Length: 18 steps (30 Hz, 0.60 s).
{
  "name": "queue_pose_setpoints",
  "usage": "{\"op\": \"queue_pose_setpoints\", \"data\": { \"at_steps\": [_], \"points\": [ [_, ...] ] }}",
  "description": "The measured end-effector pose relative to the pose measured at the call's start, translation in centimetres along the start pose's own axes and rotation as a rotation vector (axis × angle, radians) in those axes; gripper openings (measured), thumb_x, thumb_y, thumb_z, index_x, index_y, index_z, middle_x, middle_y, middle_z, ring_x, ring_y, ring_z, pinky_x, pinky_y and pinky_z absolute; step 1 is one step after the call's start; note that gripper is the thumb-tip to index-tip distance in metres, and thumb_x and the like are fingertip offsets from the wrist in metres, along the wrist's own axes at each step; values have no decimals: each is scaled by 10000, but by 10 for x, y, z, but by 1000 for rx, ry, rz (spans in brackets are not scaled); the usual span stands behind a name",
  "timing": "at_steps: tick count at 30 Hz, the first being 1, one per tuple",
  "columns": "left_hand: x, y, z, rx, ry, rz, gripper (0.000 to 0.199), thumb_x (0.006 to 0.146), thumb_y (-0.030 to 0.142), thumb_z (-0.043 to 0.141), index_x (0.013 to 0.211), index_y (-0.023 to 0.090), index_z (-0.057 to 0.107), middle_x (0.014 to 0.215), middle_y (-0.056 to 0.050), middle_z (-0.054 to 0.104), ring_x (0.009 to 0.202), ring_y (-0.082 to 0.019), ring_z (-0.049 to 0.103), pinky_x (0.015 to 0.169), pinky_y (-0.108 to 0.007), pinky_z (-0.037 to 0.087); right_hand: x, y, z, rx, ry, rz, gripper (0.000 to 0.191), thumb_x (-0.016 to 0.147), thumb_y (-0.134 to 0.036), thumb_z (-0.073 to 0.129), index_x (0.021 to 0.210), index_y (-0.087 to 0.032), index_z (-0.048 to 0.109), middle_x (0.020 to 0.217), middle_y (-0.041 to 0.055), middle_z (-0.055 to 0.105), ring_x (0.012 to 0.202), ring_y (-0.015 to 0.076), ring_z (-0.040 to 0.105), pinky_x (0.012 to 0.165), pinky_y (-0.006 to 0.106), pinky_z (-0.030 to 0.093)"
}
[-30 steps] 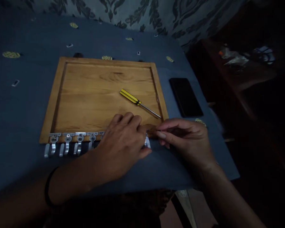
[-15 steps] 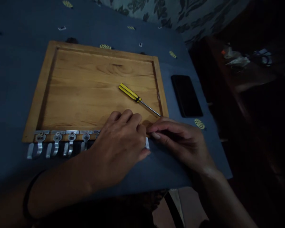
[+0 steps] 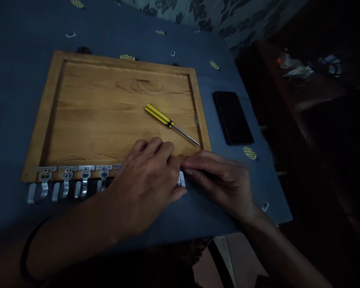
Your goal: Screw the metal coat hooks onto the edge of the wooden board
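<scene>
My right hand [image 3: 223, 182] has its thumb and forefinger drawn close together at the near rim of the wooden tray, toward its right end; the tips are too dark and small for me to tell whether anything is pinched there. Just beside it, my left hand [image 3: 145, 186] bends palm-down across that same rim with its fingers curled under, and I cannot tell what it grasps, since the knuckles hide it. A bright metal piece [image 3: 181, 179] shows by its thumb, on the side toward my right hand. A dark band [image 3: 25, 254] circles the left wrist.

From the left hand out to the left, I see a row of metal hooks [image 3: 66, 179] along the near rim, their curved ends hanging over the edge. The wooden tray [image 3: 108, 128] lies flat on the table [image 3: 12, 108], beyond my hands. Inside it, right of the middle, rests a yellow and black screwdriver [image 3: 159, 115], its tip toward the near right corner.

Right of the tray, apart from it, a black phone [image 3: 233, 118] lies on the patterned blue cloth. Farther right, in shadow, I make out a crumpled plastic bag [image 3: 298, 73].
</scene>
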<state>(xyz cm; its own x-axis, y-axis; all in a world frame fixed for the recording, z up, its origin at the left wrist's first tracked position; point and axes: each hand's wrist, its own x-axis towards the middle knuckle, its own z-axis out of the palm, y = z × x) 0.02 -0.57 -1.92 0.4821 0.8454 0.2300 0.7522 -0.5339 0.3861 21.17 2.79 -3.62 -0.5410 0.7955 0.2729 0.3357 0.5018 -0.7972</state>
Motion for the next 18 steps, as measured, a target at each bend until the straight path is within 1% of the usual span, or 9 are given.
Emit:
{"op": "queue_pose_setpoints", "data": {
  "at_steps": [4, 11, 15, 18],
  "points": [
    [0, 0, 0, 15, 2, 0, 235, 916, 337, 828, 955, 137, 710, 957, -67, 679, 956, -285, 635, 820, -433, 488, -3, 0, 0, -31, -4, -25, 321, 955, -90, 728, 1139, -334, 828, 996, -3, 827, 898, 138, 791, 817, 236, 652],
    [1, -1, -1, 25, -26, 8, 248, 931, 362, 815, 962, 135, 720, 953, -74, 684, 954, -282, 628, 816, -421, 482, -6, -1, -1, -116, -29, -29, 242, 1001, -140, 675, 1148, -280, 807, 1032, 35, 828, 908, 175, 799, 805, 289, 674],
    [2, -1, -3, 29, -45, 4, 237, 938, 361, 805, 955, 140, 723, 953, -76, 685, 954, -278, 623, 819, -417, 478, -5, -2, -2, -102, -39, -24, 236, 988, -135, 684, 1133, -287, 793, 1000, 27, 826, 881, 177, 799, 799, 293, 670],
    [3, -1, -4, 30, -56, 6, 246, 938, 371, 805, 943, 142, 716, 960, -78, 687, 958, -281, 620, 817, -420, 476, -5, -3, -2, -105, -18, 0, 226, 975, -144, 704, 1104, -313, 781, 946, 5, 827, 841, 185, 796, 756, 304, 663]
  ]
}}
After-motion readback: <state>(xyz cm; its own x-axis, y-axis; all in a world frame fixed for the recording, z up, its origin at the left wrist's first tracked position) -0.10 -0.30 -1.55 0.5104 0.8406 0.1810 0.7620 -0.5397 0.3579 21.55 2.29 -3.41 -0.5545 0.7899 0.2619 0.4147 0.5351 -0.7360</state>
